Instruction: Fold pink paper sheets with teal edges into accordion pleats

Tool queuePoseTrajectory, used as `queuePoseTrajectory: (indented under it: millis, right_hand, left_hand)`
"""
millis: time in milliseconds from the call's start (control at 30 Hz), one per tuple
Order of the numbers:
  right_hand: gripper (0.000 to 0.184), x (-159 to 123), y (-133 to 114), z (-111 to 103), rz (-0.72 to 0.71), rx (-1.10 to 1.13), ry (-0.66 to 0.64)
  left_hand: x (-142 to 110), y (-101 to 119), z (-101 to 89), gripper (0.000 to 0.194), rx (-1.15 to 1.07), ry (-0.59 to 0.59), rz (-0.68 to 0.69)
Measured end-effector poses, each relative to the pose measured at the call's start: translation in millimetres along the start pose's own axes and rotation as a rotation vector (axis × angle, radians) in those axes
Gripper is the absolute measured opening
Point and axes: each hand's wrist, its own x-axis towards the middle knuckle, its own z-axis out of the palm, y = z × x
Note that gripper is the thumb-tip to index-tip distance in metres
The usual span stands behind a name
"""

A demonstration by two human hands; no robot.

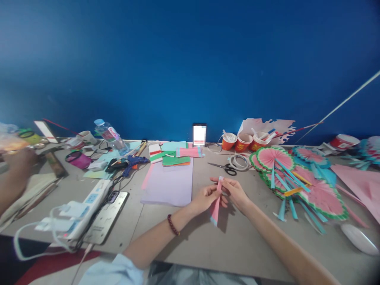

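Between my two hands is a narrow folded strip of pink paper (216, 208) with pale blue ends, its lower end slanting toward the table edge. My left hand (204, 198), with a beaded bracelet (172, 225) on the wrist, pinches the strip near its middle. The fingers of my right hand (234, 190) close on its upper end. Just beyond the hands lie black-handled scissors (229, 169) and a coil of white cord (239, 162). Left of them is a sheet of lilac paper (169, 186).
Pink paper fans (273, 159) with green edges and blue strips pile up at the right. Red paper cups (244, 142) and a phone (199, 135) stand by the wall. A power strip (92, 206), glue gun (130, 164) and bottle (111, 136) are leftward, near another person's arm (14, 178).
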Motion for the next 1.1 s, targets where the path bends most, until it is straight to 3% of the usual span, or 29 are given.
queuePoseTrajectory:
  millis: [233,500,1100]
  right_hand:
    - [0.05,4,-1,0,-0.005,0.028,0.122]
    - [0.045,5,4,1,-0.037,0.098,0.079]
    - [0.043,5,4,-5,-0.063,0.039,-0.028]
  left_hand:
    - [0,3,2.1,0.055,-0.01,0.045,0.0]
    - [4,-3,0.1,0.056,-0.022,0.154,-0.042]
    - [1,-1,-1.0,0.054,0.053,0.229,0.004]
